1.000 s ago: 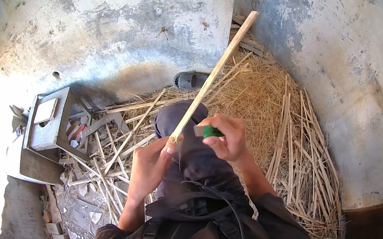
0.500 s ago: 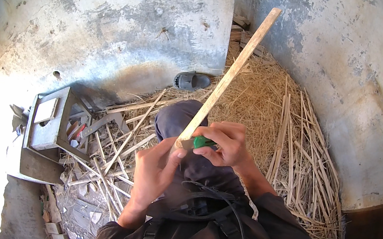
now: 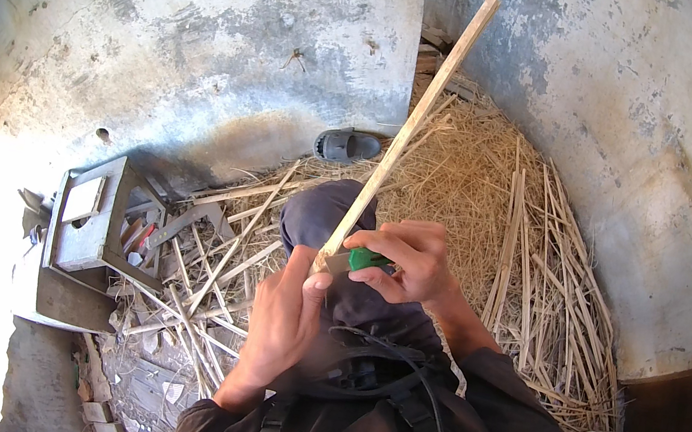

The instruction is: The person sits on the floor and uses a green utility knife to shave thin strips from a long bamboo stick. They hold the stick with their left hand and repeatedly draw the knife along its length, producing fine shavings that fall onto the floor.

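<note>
A long, pale split-wood strip [image 3: 409, 129] slants up and to the right from my lap, its far end out in front of the wall. My left hand [image 3: 283, 315] is closed on its lower end, with thumb and fingers pinching it. My right hand [image 3: 412, 265] grips a knife by its green handle [image 3: 364, 260]. The short grey knife blade [image 3: 338, 263] lies against the strip just beside my left thumb. Under the strip is my knee [image 3: 319, 212] in dark trousers.
Shavings [image 3: 453, 170] heap up ahead, with many thin strips [image 3: 551, 294] along the right. More strips [image 3: 204, 284] lie crossed at the left, near a wooden box [image 3: 83, 220]. A grey slipper [image 3: 346, 146] sits by the wall. A cable [image 3: 433, 411] crosses my lap.
The strip has turned about its length, and its far end has swung slightly left and up. My left hand has shifted a little with it; the blade stays at the strip's lower end.
</note>
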`<action>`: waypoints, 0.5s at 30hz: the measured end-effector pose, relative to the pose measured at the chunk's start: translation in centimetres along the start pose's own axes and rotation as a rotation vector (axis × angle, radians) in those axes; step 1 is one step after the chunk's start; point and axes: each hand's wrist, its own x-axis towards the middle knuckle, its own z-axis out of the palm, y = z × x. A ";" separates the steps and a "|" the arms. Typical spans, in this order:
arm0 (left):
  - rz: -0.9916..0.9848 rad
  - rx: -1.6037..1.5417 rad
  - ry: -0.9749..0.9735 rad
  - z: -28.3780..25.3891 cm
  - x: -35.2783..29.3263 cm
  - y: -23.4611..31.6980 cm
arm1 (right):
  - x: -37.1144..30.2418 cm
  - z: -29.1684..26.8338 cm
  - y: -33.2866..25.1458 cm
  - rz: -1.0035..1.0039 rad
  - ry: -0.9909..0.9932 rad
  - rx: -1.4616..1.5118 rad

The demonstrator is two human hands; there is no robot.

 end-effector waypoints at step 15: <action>0.074 0.094 0.004 0.0 0.2 0.8 | 0.0 0.2 -0.4 0.029 -0.012 0.033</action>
